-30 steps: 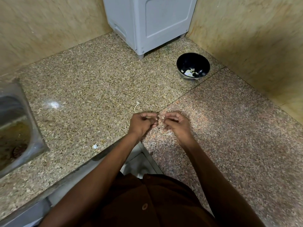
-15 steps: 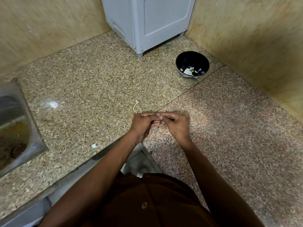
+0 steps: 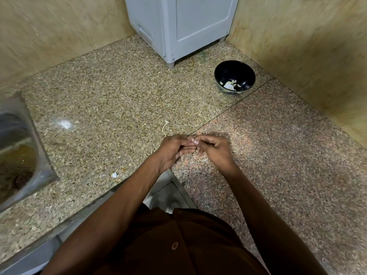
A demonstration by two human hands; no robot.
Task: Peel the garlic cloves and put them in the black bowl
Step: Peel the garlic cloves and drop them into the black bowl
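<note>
Garlic clove (image 3: 194, 141): a small pale piece is visible where the fingertips of both hands meet, low over the speckled granite counter (image 3: 111, 108), near the seam where the greenish slab meets the reddish one. Most of it is hidden by the fingers, so how far it is peeled cannot be told.

Left hand (image 3: 173, 150): fingers curled inward, thumb and fingertips pinching the clove from the left side.

Right hand (image 3: 215, 150): fingers curled, fingertips pinching the same clove from the right. The two hands touch at the fingertips.

Black bowl (image 3: 234, 77): stands upright on the counter well apart from the hands, toward the back right corner, close to the beige wall (image 3: 307, 46). Several pale peeled cloves (image 3: 230, 85) lie in its bottom.

Loose matter on the counter: a thin pale garlic stem (image 3: 165, 125) lies just beyond the left hand; a white scrap of skin (image 3: 114, 175) lies near the counter's front edge, left of the left forearm; a further pale scrap (image 3: 204, 159) lies under the right hand.

Surroundings: a grey-white appliance (image 3: 186, 26) on short feet stands at the back of the counter, to the left of the bowl. A steel sink (image 3: 25, 155) is set into the counter at the far left, its basin stained. The person wears a dark brown buttoned shirt (image 3: 178, 245).
</note>
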